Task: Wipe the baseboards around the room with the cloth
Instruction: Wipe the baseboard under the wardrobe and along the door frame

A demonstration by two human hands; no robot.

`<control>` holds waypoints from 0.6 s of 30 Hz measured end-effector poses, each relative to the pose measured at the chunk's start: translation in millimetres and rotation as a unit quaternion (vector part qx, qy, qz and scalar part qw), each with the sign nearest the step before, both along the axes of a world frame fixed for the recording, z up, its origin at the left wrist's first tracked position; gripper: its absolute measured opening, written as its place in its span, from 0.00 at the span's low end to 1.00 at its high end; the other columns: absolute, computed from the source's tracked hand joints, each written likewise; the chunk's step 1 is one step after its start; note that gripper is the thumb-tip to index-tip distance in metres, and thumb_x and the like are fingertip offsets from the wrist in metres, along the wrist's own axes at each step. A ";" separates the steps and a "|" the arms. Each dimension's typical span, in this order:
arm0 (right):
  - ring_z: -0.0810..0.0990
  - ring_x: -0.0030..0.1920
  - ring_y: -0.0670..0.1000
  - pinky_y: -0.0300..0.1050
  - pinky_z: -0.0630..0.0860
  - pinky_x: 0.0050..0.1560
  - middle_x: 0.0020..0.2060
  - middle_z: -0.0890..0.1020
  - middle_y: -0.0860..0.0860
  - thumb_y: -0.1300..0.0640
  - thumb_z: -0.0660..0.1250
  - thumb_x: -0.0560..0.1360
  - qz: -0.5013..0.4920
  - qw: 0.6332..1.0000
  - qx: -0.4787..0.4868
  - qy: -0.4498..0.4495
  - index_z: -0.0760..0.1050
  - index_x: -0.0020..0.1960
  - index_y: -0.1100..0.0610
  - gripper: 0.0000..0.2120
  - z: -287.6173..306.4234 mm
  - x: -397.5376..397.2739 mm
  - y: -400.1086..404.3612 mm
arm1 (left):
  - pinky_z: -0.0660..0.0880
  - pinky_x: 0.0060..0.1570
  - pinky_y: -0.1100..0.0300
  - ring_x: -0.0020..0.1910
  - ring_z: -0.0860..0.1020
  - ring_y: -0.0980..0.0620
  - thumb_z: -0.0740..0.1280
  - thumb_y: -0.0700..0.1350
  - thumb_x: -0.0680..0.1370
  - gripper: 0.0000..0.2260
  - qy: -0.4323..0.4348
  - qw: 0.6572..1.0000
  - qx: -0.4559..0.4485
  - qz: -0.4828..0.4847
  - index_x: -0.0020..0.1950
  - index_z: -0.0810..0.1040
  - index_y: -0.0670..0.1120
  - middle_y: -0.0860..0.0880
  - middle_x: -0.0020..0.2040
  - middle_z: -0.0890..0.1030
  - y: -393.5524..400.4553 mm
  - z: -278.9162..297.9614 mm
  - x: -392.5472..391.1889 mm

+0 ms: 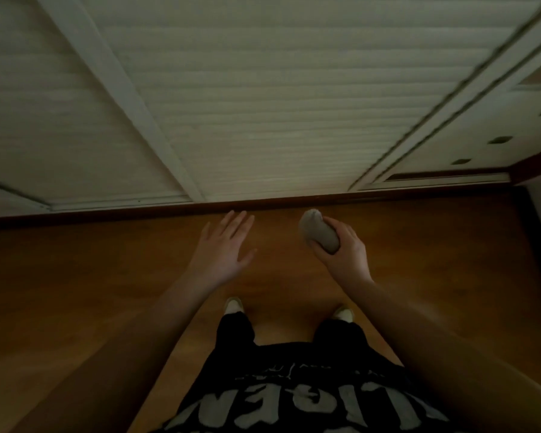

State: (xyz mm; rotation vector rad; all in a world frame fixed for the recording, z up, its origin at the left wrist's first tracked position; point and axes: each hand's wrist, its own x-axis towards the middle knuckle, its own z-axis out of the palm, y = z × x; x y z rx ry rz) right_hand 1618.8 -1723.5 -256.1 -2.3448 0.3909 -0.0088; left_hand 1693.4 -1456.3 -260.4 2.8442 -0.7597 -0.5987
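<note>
1. The white slatted shutter point(263, 104) fills the upper half of the view, crossed by pale frame bars that run diagonally, with a second slatted panel to its left.
2. The wooden floor point(107, 276) spreads orange-brown across the lower half, seen from a standing person looking down.
3. The dark brown baseboard point(278, 202) runs along the foot of the shutter from the left edge toward the right, where it turns a corner near a white panel with small dark slots point(481, 142).
4. The black shirt point(294, 401) with large pale lettering fills the bottom centre, above dark trouser legs.
5. Both bare forearms reach forward from the lower corners toward the wall.
6. The left hand point(224, 250) is released: fingers straight and spread, palm facing down, holding nothing, raised in front of the baseboard line.
7. The right hand point(344, 253) is clenched round the cloth point(317, 231), its grip closed on the lower end.
8. The cloth is a grey-beige wad, bunched into a rounded roll; its free end sticks up out of the fist and points toward the baseboard, appearing just short of it.
9. Two pale shoe tips point(233, 304) show below the hands, apart on the floor.
</note>
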 end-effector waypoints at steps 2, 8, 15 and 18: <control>0.73 0.52 0.37 0.21 0.65 0.46 0.58 0.77 0.42 0.46 0.75 0.71 -0.005 1.000 0.010 -0.007 0.73 0.67 0.48 0.27 0.0 -6.7 -35.9 | 0.51 0.76 0.42 0.80 0.45 0.51 0.51 0.65 0.81 0.33 -0.010 1.000 0.004 -0.005 0.82 0.47 0.54 0.53 0.82 0.48 -35.0 0.6 0.2; 0.73 0.52 0.38 0.20 0.65 0.45 0.57 0.78 0.45 0.49 0.75 0.71 -0.013 1.000 0.020 -0.006 0.74 0.66 0.50 0.25 -6.1 -31.8 -163.2 | 0.50 0.76 0.41 0.80 0.45 0.52 0.51 0.65 0.81 0.33 -0.009 1.000 0.024 -0.005 0.81 0.46 0.54 0.53 0.82 0.48 -170.0 -4.7 -19.5; 0.76 0.50 0.42 0.27 0.68 0.46 0.55 0.80 0.45 0.50 0.75 0.72 -0.012 0.999 0.025 0.033 0.75 0.65 0.50 0.23 -10.1 -54.4 -264.6 | 0.50 0.76 0.41 0.80 0.45 0.52 0.49 0.66 0.81 0.32 0.012 0.999 0.032 0.024 0.81 0.44 0.54 0.53 0.82 0.48 -265.3 -11.9 -58.2; 0.77 0.49 0.43 0.33 0.71 0.47 0.53 0.80 0.44 0.49 0.75 0.72 -0.016 0.998 0.038 0.045 0.75 0.64 0.49 0.22 -14.5 -53.2 -282.0 | 0.50 0.75 0.41 0.80 0.44 0.52 0.48 0.67 0.80 0.33 0.023 0.998 0.044 0.028 0.81 0.43 0.55 0.54 0.82 0.48 -272.5 -19.1 -69.8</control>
